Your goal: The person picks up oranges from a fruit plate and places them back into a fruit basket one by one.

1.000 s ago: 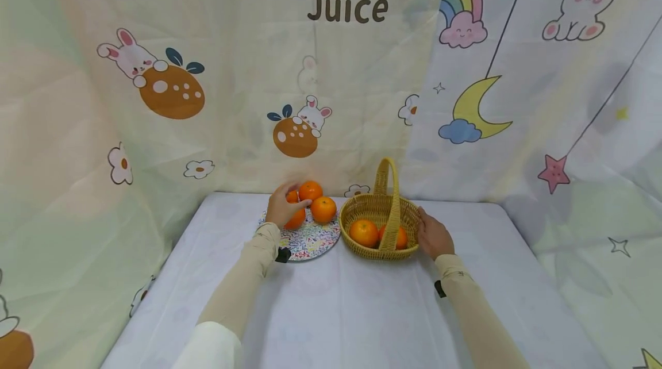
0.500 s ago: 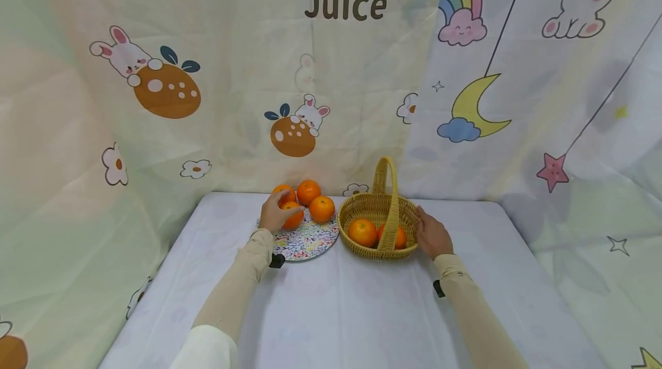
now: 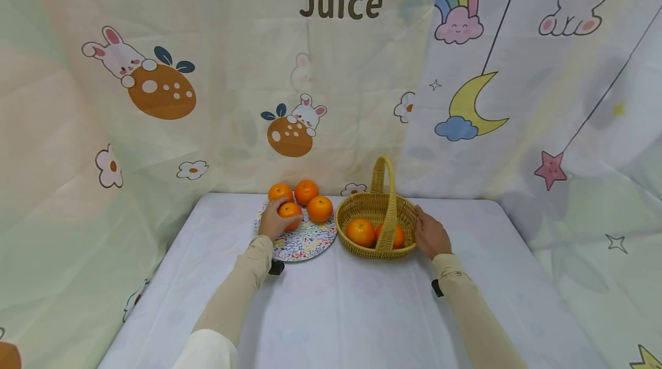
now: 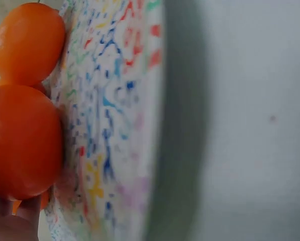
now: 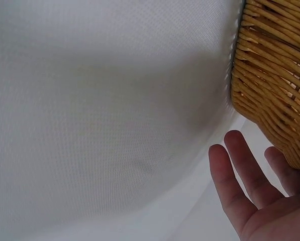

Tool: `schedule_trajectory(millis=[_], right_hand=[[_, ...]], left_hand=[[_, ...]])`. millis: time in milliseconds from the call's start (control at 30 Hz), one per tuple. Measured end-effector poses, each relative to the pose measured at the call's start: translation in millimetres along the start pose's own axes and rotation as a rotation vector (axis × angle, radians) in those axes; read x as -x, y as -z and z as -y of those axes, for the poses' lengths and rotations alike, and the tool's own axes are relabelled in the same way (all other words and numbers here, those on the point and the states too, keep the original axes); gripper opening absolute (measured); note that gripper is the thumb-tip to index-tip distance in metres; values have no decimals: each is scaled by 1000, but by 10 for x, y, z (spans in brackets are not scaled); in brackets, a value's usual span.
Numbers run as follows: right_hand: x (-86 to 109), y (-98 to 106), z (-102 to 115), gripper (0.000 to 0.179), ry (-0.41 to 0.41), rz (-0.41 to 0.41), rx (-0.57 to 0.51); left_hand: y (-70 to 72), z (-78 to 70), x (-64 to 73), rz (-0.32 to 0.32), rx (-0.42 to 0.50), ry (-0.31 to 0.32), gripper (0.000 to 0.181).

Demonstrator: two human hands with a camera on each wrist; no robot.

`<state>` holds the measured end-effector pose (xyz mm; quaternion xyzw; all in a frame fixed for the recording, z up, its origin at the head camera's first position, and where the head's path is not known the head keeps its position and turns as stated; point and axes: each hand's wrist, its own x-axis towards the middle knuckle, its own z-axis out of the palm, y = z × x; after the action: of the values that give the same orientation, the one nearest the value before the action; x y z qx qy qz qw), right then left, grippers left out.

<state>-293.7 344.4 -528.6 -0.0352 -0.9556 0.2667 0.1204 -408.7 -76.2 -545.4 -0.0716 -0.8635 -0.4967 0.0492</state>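
My left hand [image 3: 271,221] holds the front-left orange [image 3: 291,215] on a round plate [image 3: 305,247] speckled in several colours. In the left wrist view that orange [image 4: 21,143] lies against the plate, with fingertips below it. Other oranges [image 3: 320,209] sit on the plate's back and right. To the right of the plate stands a yellow woven basket [image 3: 357,203] with a tall handle and two oranges [image 3: 360,233] inside. Against the basket's right side rests my right hand [image 3: 433,235]; the right wrist view shows its fingers [image 5: 245,168] extended and spread beside the weave [image 5: 275,75].
A white cloth covers the table [image 3: 351,311]. Behind it hangs a printed curtain [image 3: 238,145] with rabbits, flowers and the word Juice. The curtain also encloses both sides. The basket handle [image 3: 390,208] arches up over the basket.
My left hand has drawn back slightly left and closed in around the front-left orange, uncovering the orange behind it. My right hand stays at the basket. The head view has shifted slightly.
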Motion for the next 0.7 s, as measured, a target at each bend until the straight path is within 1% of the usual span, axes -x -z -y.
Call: schedule_trajectory(millis=[67, 133, 233, 500, 700], right_hand=[[4, 3, -4, 46, -3, 0, -3], [7, 6, -5, 46, -3, 1, 2], [3, 9, -11, 46, -4, 2, 5], [-16, 39, 2, 47, 0, 5, 0], [-3, 24, 7, 47, -6, 13, 3]], left_hand=[[-28, 41, 10, 6, 0, 24, 78], [-47, 59, 29, 6, 19, 33, 79], [-59, 65, 49, -1, 46, 36, 79], [-45, 32, 61, -1, 44, 34, 77], [-50, 88, 60, 4, 59, 40, 78]])
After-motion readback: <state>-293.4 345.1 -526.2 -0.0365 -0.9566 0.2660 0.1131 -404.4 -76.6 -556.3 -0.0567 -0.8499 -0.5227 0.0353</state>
